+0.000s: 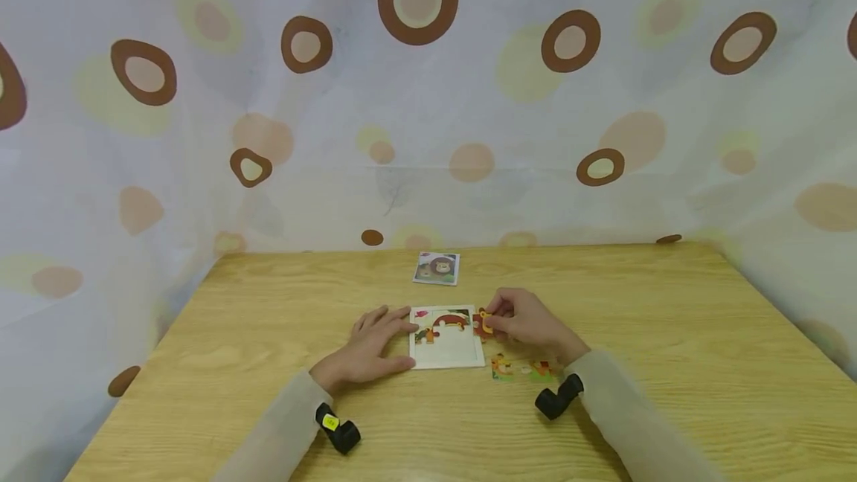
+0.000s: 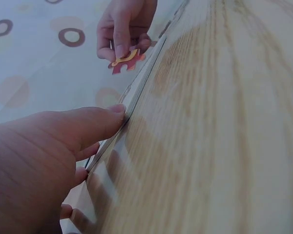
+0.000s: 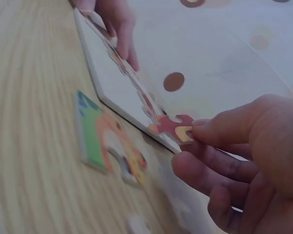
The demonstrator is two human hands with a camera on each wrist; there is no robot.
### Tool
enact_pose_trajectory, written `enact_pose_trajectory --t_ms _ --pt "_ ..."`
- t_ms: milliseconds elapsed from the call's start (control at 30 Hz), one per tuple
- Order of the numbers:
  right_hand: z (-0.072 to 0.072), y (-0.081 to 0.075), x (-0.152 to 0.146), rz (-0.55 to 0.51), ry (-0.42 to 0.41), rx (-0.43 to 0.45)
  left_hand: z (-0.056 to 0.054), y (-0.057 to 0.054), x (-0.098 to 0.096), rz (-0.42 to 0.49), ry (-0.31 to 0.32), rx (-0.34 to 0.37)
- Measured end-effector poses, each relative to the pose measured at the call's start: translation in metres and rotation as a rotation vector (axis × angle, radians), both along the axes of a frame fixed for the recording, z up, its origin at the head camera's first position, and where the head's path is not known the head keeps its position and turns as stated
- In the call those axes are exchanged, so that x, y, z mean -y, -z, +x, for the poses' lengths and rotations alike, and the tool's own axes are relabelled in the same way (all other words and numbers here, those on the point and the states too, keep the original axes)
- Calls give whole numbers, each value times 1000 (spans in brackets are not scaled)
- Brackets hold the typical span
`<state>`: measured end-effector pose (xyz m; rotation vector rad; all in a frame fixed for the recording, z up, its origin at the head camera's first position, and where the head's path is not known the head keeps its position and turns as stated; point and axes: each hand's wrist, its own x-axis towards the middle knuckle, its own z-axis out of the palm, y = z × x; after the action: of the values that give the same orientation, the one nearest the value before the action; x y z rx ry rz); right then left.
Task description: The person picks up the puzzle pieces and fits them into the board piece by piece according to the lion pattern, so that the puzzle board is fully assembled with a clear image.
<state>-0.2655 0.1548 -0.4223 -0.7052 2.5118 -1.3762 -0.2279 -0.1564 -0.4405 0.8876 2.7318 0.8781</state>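
On the left, the person's bare left hand (image 1: 368, 348) lies with fingers spread, fingertips and thumb touching a flat, square, white-rimmed puzzle tray (image 1: 445, 355). Should that steadying touch slacken, I'd expect the tray could skid over the yellow wood-grain table (image 1: 669, 303) under a push from the right. The colourful interlocking fitted pieces (image 1: 448, 320) along its far side might shift if another were forced in crooked.

At the tray's right rim, the bare right hand (image 1: 532, 322) pinches a thin red-and-yellow jigsaw piece (image 1: 479, 323) between thumb and fingers. Held near its edge like that, it could twist or slip; I can't tell whether it touches the rim. Just below, the loose green-and-orange printed pieces (image 1: 501, 367) could be brushed aside by a lowered wrist.

As for looks, the tray is bare white across its near part, with a pink patch in the far left corner and a reddish-brown arc beside it. The held piece is deep red with a yellow patch, knobbed and notched, its face glossy.
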Motion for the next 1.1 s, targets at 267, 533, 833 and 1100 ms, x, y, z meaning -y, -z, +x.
enact_pose_trajectory --t_ms 267,533,833,1100 --pt "3 5 27 9 12 7 2 3 4 5 -9 5" --pt "1 10 50 54 6 -107 0 -1 2 3 -11 23" --pt "3 5 70 134 73 -135 0 -3 0 6 -8 20" --pt "4 -2 79 220 174 -56 0 1 -1 -5 -6 10"
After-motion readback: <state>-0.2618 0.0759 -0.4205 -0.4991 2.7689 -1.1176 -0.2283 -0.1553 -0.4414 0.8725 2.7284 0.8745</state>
